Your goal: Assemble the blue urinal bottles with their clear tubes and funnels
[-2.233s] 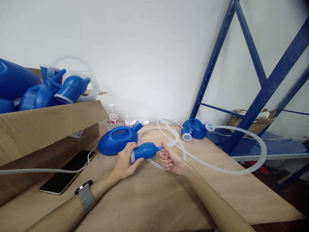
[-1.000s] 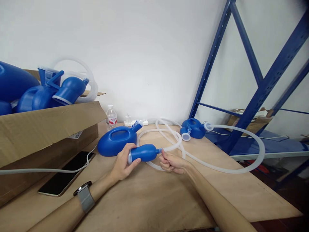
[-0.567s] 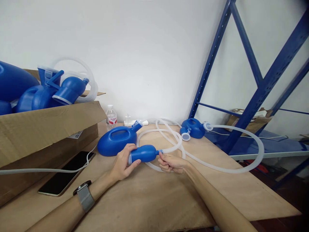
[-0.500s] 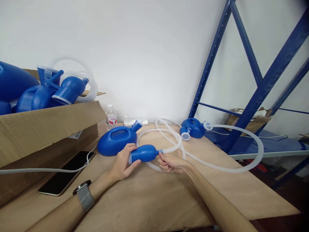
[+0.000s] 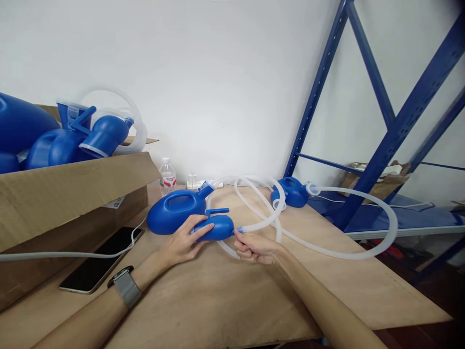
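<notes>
Head view: Well back from the front edge of a wooden table (image 5: 236, 300), a person's left hand (image 5: 185, 242) curls around a blue cup (image 5: 223, 227) held sideways, while the right hand (image 5: 254, 247) pinches where a translucent hose (image 5: 262, 223) meets the cup's narrow end; from where I stand, that grip hides how firmly they join. A tug from the hose's loops could pull the joint loose; a twist could slip the cup free. Behind lies a blue jug (image 5: 172, 220); a second jug (image 5: 296, 195) sits toward the far right corner.
</notes>
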A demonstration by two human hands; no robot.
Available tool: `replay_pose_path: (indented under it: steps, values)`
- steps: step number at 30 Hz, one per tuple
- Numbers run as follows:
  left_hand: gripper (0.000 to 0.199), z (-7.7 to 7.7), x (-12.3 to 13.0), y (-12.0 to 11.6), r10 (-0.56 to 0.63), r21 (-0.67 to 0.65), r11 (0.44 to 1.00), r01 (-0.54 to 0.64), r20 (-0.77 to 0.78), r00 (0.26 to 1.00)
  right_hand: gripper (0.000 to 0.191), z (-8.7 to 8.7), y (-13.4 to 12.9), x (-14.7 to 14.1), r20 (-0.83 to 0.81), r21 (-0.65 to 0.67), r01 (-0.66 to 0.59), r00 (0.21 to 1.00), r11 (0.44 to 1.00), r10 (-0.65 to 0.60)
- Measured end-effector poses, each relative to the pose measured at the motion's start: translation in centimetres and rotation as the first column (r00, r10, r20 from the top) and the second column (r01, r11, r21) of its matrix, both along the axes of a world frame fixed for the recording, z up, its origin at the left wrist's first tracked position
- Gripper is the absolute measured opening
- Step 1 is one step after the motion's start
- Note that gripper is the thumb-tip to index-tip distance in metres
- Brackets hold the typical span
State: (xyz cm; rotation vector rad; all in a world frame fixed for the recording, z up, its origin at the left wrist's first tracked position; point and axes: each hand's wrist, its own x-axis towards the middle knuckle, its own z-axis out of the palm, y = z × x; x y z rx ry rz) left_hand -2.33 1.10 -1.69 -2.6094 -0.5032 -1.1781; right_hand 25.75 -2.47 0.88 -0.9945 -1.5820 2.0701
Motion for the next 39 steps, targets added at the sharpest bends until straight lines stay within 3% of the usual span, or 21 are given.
replay_pose_path:
  steps: [8, 13, 19, 28, 39]
  values:
    - [0.069, -0.1, -0.9, 0.7, 0.074, 0.207, 0.977, -0.048, -0.121, 0.99, 0.069, -0.4, 1.0, 0.4, -0.034, -0.162, -0.081, 0.996, 0.984, 0.076]
    - [0.064, 0.2, -0.9, 0.6, 0.103, 0.306, 0.95, -0.068, -0.101, 0.989, 0.068, -0.7, 1.5, 0.3, -0.098, -0.201, -0.121, 0.99, 0.972, 0.103]
    - [0.064, -0.3, 0.1, 0.4, 0.151, 0.208, 0.969, -0.132, -0.081, 0.985, 0.069, -0.2, 1.4, 0.1, -0.152, -0.133, -0.076, 0.987, 0.988, 0.055]
    - [0.075, -0.4, -0.2, 0.9, 0.164, 0.172, 0.975, -0.144, -0.108, 0.981, 0.068, 0.7, 0.6, -0.3, 0.0, -0.046, 0.106, 0.994, 0.993, -0.106]
    - [0.077, -0.8, -0.3, 0.9, 0.063, 0.071, 0.996, -0.061, -0.033, 0.997, 0.063, 0.8, 0.3, -0.1, -0.046, -0.087, 0.05, 0.997, 0.995, -0.055]
